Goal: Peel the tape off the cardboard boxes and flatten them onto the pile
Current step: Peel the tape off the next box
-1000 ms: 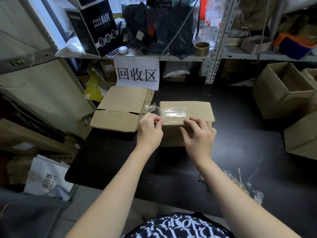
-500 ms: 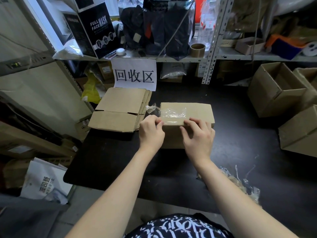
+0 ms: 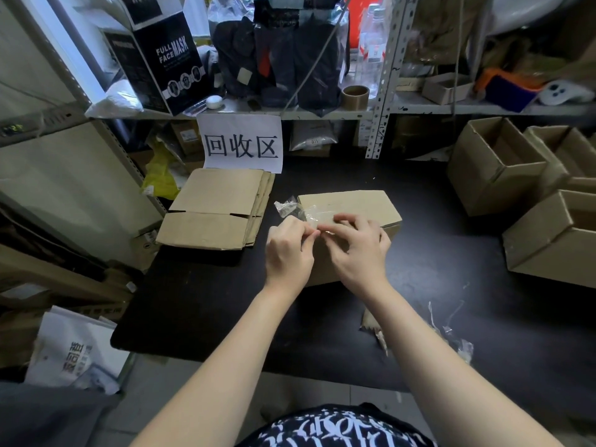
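Pinching clear tape [image 3: 303, 211] with left hand [image 3: 288, 250] and right hand [image 3: 358, 253] at frame centre; grasped it atop cardboard box [image 3: 354, 203], just right of flattened pile [image 3: 216, 204].

Dim, upper-left window glare, wide-angle edge bending.

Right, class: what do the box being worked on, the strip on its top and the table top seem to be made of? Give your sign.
Cardboard box: brown cardboard, matt; dull tan faces, creased edges.
Clear tape: probably thin glossy plastic film; see-through, glinting, crumpled at its loose end.
Table: dark matt top, faintly speckled; material unclear.
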Motion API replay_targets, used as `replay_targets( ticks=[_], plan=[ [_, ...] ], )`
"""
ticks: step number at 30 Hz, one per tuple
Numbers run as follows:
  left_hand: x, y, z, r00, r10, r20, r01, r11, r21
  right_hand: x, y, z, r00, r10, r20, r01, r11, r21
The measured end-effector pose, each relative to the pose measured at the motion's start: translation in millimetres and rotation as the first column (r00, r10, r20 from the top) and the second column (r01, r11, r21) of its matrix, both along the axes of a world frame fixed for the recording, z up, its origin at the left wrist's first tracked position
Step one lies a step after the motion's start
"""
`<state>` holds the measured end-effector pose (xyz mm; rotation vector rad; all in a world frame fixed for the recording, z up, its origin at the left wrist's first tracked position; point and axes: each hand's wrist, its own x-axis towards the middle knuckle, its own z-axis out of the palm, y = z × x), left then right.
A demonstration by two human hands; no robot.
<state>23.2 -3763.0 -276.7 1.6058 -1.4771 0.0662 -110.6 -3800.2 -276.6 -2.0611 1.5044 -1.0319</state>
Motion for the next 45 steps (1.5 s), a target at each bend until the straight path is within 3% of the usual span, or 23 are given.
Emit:
replay_targets(
  ticks=[4,8,11,14,17,20,24,28,33,37,41,43,45],
  plan=[
    [0,2,-5,0.994,-0.067,0.089,0.071,0.996,-0.049,-4,-2,6,0.998,0.040,0.040,-0.041,0.999,0.034],
    [-3,7,-4,0.991,-0.114,0.070,0.119,0.989,-0.082,-5,0,9,0.999,0.018,0.040,-0.020,0.999,0.034],
    [-4,11,-3,0.991,-0.122,0.053,0.125,0.991,-0.042,-4,2,13,0.983,-0.057,0.172,0.053,0.998,0.028],
    [2,13,5,0.990,-0.058,0.125,0.055,0.998,0.032,-5,3,23,0.869,-0.147,0.473,0.049,0.976,0.213],
    [12,11,17,0.945,-0.037,0.326,0.033,0.999,0.016,-8,5,25,0.694,-0.285,0.661,-0.117,0.862,0.494],
    [24,11,15,0.923,-0.093,0.374,0.051,0.991,0.121,-10,9,7,0.668,-0.325,0.669,-0.184,0.799,0.572],
    [22,17,-13,0.922,-0.177,0.345,0.073,0.953,0.293,-15,19,-18,0.685,-0.378,0.623,-0.088,0.806,0.586],
    [4,12,-19,0.931,-0.162,0.327,0.054,0.947,0.316,-29,23,-26,0.725,-0.410,0.553,0.067,0.842,0.536],
    [6,10,-16,0.938,-0.176,0.300,0.065,0.936,0.345,-29,29,-22,0.805,-0.367,0.465,0.124,0.872,0.474],
    [4,8,-14,0.953,-0.169,0.252,0.060,0.919,0.389,-34,34,-5,0.747,-0.333,0.576,0.058,0.895,0.442],
    [7,15,-20,0.954,-0.182,0.239,0.081,0.922,0.379,-52,36,-2,0.750,-0.231,0.619,-0.109,0.881,0.461],
    [8,17,-21,0.954,-0.183,0.237,0.083,0.922,0.378,-58,37,-2,0.770,-0.172,0.615,-0.154,0.885,0.440],
    [7,18,-20,0.956,-0.181,0.232,0.082,0.921,0.382,-59,37,-3,0.847,-0.090,0.524,-0.138,0.914,0.381]
  ],
)
